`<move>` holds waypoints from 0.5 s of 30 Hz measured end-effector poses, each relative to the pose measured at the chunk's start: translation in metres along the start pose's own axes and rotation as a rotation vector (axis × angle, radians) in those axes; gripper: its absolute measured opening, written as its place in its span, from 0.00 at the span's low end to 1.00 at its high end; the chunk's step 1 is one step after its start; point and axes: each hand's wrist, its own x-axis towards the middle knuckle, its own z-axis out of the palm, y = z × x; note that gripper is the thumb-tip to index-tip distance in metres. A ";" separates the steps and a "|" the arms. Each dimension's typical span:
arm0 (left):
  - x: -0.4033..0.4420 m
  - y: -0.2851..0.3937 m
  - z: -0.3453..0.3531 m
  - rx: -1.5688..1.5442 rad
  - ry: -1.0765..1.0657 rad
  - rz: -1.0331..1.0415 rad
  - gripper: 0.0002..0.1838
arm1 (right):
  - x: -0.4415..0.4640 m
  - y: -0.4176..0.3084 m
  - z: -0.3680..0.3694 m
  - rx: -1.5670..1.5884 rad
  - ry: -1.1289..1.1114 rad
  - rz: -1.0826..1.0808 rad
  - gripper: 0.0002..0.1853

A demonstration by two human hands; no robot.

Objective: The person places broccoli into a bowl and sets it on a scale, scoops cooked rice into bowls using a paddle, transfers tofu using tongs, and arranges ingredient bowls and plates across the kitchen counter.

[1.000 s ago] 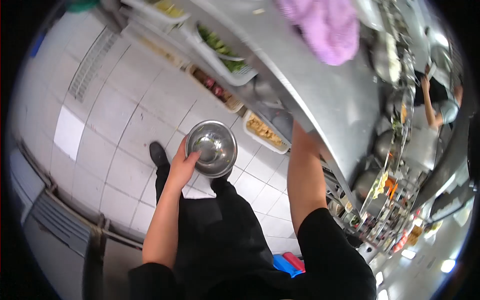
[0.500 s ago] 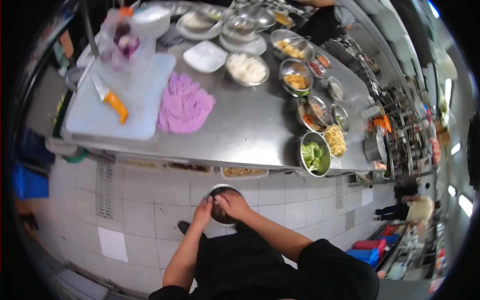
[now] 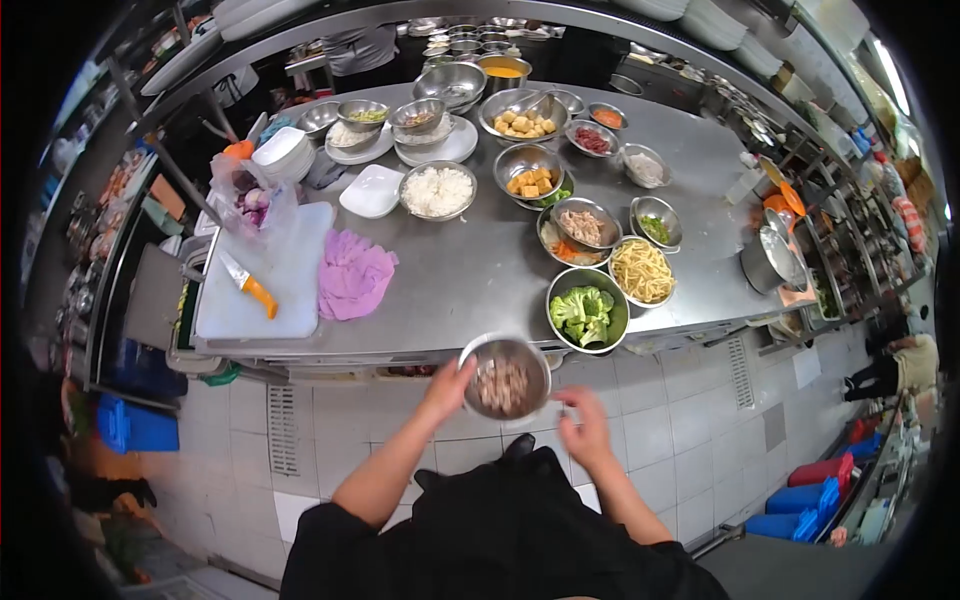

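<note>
Bowl [image 3: 512, 349] of brown chunks [image 3: 502, 388] is at the table's [image 3: 470, 285] front edge, left hand [image 3: 446, 394] pinching its rim; right hand [image 3: 586, 424], loosely spread, now withdrawn beside it, leaving one-handed support.

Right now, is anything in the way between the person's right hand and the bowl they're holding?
Nothing visible is: the right hand is close beside the metal bowl, whose opposite side the left hand grips.

1. Left hand [image 3: 447, 393] grips a metal bowl [image 3: 527, 354] of brownish chunks [image 3: 503, 388] by the steel surface's [image 3: 470, 275] front edge.
2. Right hand [image 3: 586, 428], blurred, is just beside the bowl.
3. Front left corner: cutting board [image 3: 285, 235], knife [image 3: 259, 294].
4. Front edge: broccoli [image 3: 585, 315].
</note>
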 end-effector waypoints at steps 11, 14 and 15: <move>0.218 0.139 -0.109 -0.227 0.509 0.140 0.21 | -0.167 0.236 -0.102 -0.055 0.053 0.807 0.09; 0.266 0.150 -0.136 -0.270 0.550 0.184 0.18 | -0.231 0.259 -0.084 -0.187 -0.004 1.154 0.11; 0.282 0.147 -0.147 -0.246 0.539 0.190 0.17 | -0.254 0.270 -0.072 -0.132 0.031 1.278 0.10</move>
